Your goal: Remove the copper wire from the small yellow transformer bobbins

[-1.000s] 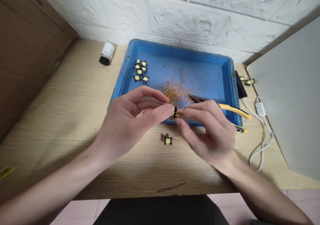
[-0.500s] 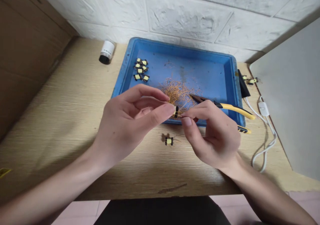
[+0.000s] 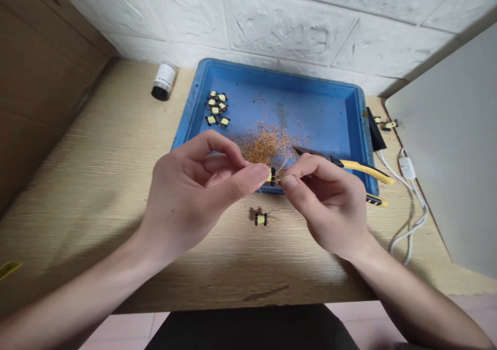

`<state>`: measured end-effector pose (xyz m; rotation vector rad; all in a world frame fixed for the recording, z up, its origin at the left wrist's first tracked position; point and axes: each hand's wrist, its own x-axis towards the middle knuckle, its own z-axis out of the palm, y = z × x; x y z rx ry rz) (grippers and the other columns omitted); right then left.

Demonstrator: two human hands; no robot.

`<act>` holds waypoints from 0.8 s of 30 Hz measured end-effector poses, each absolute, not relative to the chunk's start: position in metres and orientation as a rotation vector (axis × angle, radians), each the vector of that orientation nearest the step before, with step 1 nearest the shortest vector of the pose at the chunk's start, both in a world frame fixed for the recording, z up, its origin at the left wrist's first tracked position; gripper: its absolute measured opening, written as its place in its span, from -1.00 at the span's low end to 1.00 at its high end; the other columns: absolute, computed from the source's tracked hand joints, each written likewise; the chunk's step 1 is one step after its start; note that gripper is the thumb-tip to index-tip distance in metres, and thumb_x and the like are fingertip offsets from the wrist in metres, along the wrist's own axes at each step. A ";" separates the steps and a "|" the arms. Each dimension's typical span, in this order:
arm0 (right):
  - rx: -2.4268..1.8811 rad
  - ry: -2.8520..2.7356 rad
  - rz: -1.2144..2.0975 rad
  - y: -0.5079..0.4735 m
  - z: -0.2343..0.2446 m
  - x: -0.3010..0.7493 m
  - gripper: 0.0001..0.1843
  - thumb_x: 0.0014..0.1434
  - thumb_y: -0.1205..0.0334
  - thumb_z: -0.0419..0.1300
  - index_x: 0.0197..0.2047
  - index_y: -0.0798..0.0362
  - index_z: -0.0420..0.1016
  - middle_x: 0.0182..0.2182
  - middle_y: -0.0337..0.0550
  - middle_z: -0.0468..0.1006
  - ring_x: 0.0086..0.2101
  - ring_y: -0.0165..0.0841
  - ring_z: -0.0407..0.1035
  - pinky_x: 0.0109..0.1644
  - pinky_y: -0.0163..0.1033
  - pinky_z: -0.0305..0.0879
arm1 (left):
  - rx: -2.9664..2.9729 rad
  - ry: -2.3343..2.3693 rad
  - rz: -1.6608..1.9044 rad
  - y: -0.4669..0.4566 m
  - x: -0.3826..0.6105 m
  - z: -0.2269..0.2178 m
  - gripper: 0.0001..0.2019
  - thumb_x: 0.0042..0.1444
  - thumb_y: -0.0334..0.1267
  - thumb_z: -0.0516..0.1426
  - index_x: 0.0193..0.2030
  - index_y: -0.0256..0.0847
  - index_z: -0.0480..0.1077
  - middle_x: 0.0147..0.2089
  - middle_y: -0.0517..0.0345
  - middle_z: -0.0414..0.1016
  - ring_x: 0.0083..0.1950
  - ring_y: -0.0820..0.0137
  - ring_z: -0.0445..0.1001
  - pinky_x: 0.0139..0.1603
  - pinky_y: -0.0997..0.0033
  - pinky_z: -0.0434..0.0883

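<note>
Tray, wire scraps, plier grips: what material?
Blue tray: likely moulded plastic, matte, rounded corners, scuffed rim. Wire scraps: probably enamelled copper, thin strands with coppery-orange sheen. Plier grips: yellow, glossy plastic or rubber; the look leaves that open.

Wood-grain desk (image 3: pixel 89 205) with blue plastic tray (image 3: pixel 272 70), white canister (image 3: pixel 163 82), yellow-taped transformer (image 3: pixel 261 219)

The bare left hand (image 3: pixel 190 194) is raised with its palm turned inward, index and middle fingers curled, thumb (image 3: pixel 248 176) extended forward. The bare right hand (image 3: pixel 326 205) faces it in a similar pose, with its thumb and index finger (image 3: pixel 310 166) converging in a pinch. The two thumb tips stand close but apart. Both bare forearms (image 3: pixel 77 293) angle inward from the lower frame corners, wrists slightly flexed.
</note>
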<state>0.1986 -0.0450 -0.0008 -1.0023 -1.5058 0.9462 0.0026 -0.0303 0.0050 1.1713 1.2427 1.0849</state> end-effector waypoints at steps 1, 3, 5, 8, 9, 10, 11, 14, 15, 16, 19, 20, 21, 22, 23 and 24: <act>-0.993 -1.510 0.947 -0.045 -0.001 0.199 -0.81 0.33 0.39 0.31 -0.33 0.02 0.48 -0.50 -0.36 0.46 -0.48 -0.50 0.30 -0.44 -0.35 0.25 | 1.174 1.242 1.080 -0.030 0.002 0.005 -0.65 0.04 0.00 0.54 -0.36 -0.04 0.50 -0.55 0.34 0.41 -0.47 0.49 0.40 -0.52 0.42 0.14; -0.973 -1.529 0.941 -0.044 -0.001 0.199 -0.81 0.30 0.44 0.31 -0.34 0.02 0.48 -0.49 -0.36 0.48 -0.48 -0.51 0.31 -0.44 -0.37 0.27 | 1.170 1.248 1.067 -0.031 0.001 0.004 -0.65 0.05 0.03 0.54 -0.35 -0.03 0.51 -0.55 0.34 0.40 -0.46 0.50 0.40 -0.51 0.41 0.12; -0.959 -1.546 0.932 -0.044 -0.001 0.200 -0.82 0.28 0.46 0.30 -0.32 0.02 0.49 -0.48 -0.36 0.49 -0.47 -0.51 0.33 -0.42 -0.37 0.30 | 1.169 1.252 1.065 -0.031 0.001 0.004 -0.65 0.06 0.05 0.53 -0.35 -0.03 0.51 -0.54 0.33 0.42 -0.45 0.50 0.39 -0.50 0.40 0.13; -0.950 -1.556 0.922 -0.044 -0.002 0.200 -0.87 0.30 0.43 0.31 -0.25 0.00 0.55 -0.46 -0.33 0.52 -0.43 -0.45 0.38 -0.38 -0.32 0.37 | 1.191 1.257 1.091 -0.031 0.002 0.005 -0.67 0.07 0.03 0.52 -0.34 -0.05 0.52 -0.51 0.33 0.47 -0.45 0.49 0.40 -0.49 0.40 0.16; -0.951 -1.557 0.921 -0.044 -0.003 0.200 -0.89 0.30 0.40 0.33 -0.22 0.00 0.57 -0.45 -0.31 0.53 -0.41 -0.43 0.40 -0.36 -0.29 0.39 | 1.202 1.259 1.101 -0.031 0.003 0.005 -0.68 0.08 0.00 0.52 -0.34 -0.05 0.52 -0.50 0.32 0.50 -0.45 0.49 0.41 -0.49 0.40 0.18; -0.953 -1.557 0.921 -0.044 -0.003 0.201 -0.91 0.31 0.38 0.34 -0.19 -0.01 0.58 -0.44 -0.30 0.54 -0.39 -0.41 0.42 -0.35 -0.28 0.40 | 1.215 1.256 1.112 -0.031 0.004 0.005 -0.70 0.09 -0.04 0.52 -0.34 -0.06 0.53 -0.47 0.32 0.55 -0.44 0.49 0.43 -0.48 0.41 0.22; -0.956 -1.554 0.921 -0.045 -0.004 0.200 -0.92 0.32 0.37 0.35 -0.18 -0.01 0.59 -0.44 -0.30 0.54 -0.39 -0.40 0.42 -0.34 -0.27 0.41 | 1.225 1.251 1.118 -0.031 0.005 0.005 -0.72 0.11 -0.08 0.51 -0.34 -0.07 0.53 -0.43 0.31 0.59 -0.42 0.49 0.46 -0.46 0.42 0.26; -0.963 -1.545 0.925 -0.045 -0.004 0.200 -0.91 0.33 0.37 0.35 -0.20 -0.01 0.60 -0.45 -0.30 0.54 -0.40 -0.41 0.41 -0.35 -0.27 0.40 | 1.247 1.225 1.137 -0.030 0.008 0.007 -0.77 0.12 -0.19 0.49 -0.35 -0.08 0.53 -0.37 0.31 0.67 -0.37 0.49 0.55 -0.37 0.47 0.40; -0.966 -1.540 0.929 -0.046 -0.004 0.199 -0.91 0.33 0.38 0.35 -0.20 -0.01 0.60 -0.45 -0.30 0.54 -0.40 -0.42 0.40 -0.36 -0.27 0.39 | 1.251 1.223 1.137 -0.030 0.008 0.008 -0.78 0.12 -0.22 0.49 -0.35 -0.08 0.52 -0.37 0.32 0.68 -0.36 0.49 0.57 -0.35 0.48 0.43; -0.968 -1.534 0.935 -0.046 -0.003 0.199 -0.90 0.32 0.40 0.35 -0.21 -0.01 0.60 -0.44 -0.30 0.55 -0.40 -0.42 0.40 -0.36 -0.28 0.39 | 1.256 1.225 1.141 -0.030 0.009 0.009 -0.77 0.12 -0.24 0.48 -0.36 -0.09 0.52 -0.38 0.32 0.68 -0.36 0.49 0.58 -0.35 0.49 0.44; -0.966 -1.527 0.948 -0.046 -0.003 0.199 -0.88 0.32 0.42 0.36 -0.21 0.00 0.61 -0.44 -0.31 0.56 -0.41 -0.44 0.41 -0.36 -0.30 0.38 | 1.281 1.230 1.143 -0.030 0.010 0.011 -0.77 0.12 -0.25 0.48 -0.36 -0.10 0.51 -0.39 0.32 0.68 -0.38 0.50 0.58 -0.36 0.51 0.43; -0.965 -1.526 0.952 -0.046 -0.003 0.200 -0.88 0.31 0.42 0.36 -0.21 0.00 0.62 -0.44 -0.31 0.56 -0.41 -0.45 0.40 -0.36 -0.31 0.38 | 1.285 1.230 1.142 -0.030 0.010 0.011 -0.77 0.13 -0.26 0.47 -0.36 -0.10 0.51 -0.39 0.32 0.68 -0.37 0.50 0.59 -0.36 0.52 0.44; -0.963 -1.528 0.954 -0.046 -0.002 0.200 -0.89 0.31 0.42 0.37 -0.22 0.01 0.62 -0.44 -0.31 0.56 -0.41 -0.45 0.40 -0.37 -0.31 0.38 | 1.290 1.228 1.142 -0.029 0.010 0.012 -0.77 0.12 -0.27 0.47 -0.37 -0.10 0.50 -0.39 0.33 0.68 -0.37 0.51 0.59 -0.35 0.53 0.44; -0.964 -1.530 0.955 -0.046 -0.002 0.200 -0.89 0.31 0.42 0.37 -0.22 0.01 0.61 -0.44 -0.32 0.56 -0.42 -0.46 0.40 -0.37 -0.32 0.38 | 1.293 1.230 1.138 -0.029 0.010 0.012 -0.77 0.12 -0.27 0.47 -0.37 -0.10 0.50 -0.39 0.33 0.68 -0.37 0.51 0.60 -0.35 0.53 0.44; -0.966 -1.531 0.956 -0.046 -0.002 0.200 -0.89 0.31 0.42 0.37 -0.22 0.01 0.61 -0.44 -0.32 0.56 -0.42 -0.46 0.40 -0.37 -0.32 0.38 | 1.296 1.239 1.134 -0.029 0.010 0.012 -0.77 0.11 -0.28 0.47 -0.38 -0.09 0.50 -0.40 0.34 0.68 -0.37 0.52 0.60 -0.36 0.54 0.43; -0.969 -1.533 0.956 -0.046 -0.002 0.201 -0.89 0.31 0.41 0.37 -0.23 0.01 0.61 -0.44 -0.31 0.56 -0.42 -0.46 0.40 -0.37 -0.32 0.38 | 1.299 1.247 1.133 -0.029 0.010 0.013 -0.77 0.10 -0.28 0.47 -0.38 -0.09 0.50 -0.40 0.34 0.68 -0.38 0.52 0.59 -0.37 0.55 0.42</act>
